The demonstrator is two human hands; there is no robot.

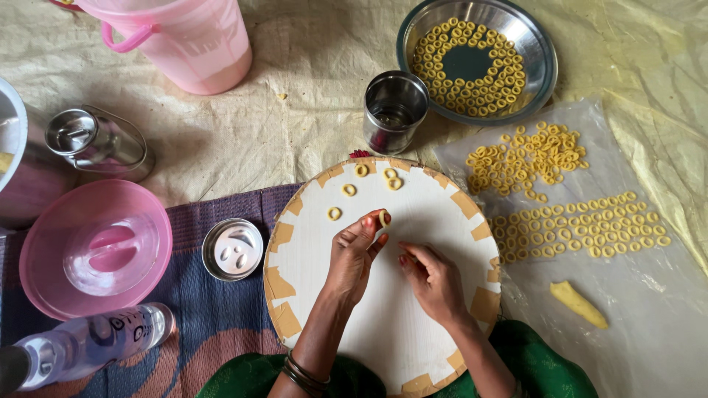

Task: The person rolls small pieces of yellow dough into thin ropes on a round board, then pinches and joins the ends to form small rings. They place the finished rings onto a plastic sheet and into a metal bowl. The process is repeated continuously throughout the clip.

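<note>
My left hand point(354, 254) pinches a small yellow dough ring point(384, 218) between thumb and fingertips above a round white board point(413, 324). My right hand point(431, 280) rests on the board just to the right, fingers curled, touching the surface with nothing visible in it. Several finished dough rings point(361, 184) lie at the board's far edge.
A steel plate point(542, 74) with many rings sits at the back. A clear plastic sheet point(649, 309) on the right carries rows of rings and a lump of dough point(579, 304). A steel cup point(394, 110), small steel lid point(232, 249), pink lid point(96, 247), pink bucket point(184, 40), steel container point(96, 140) and bottle point(88, 343) stand left.
</note>
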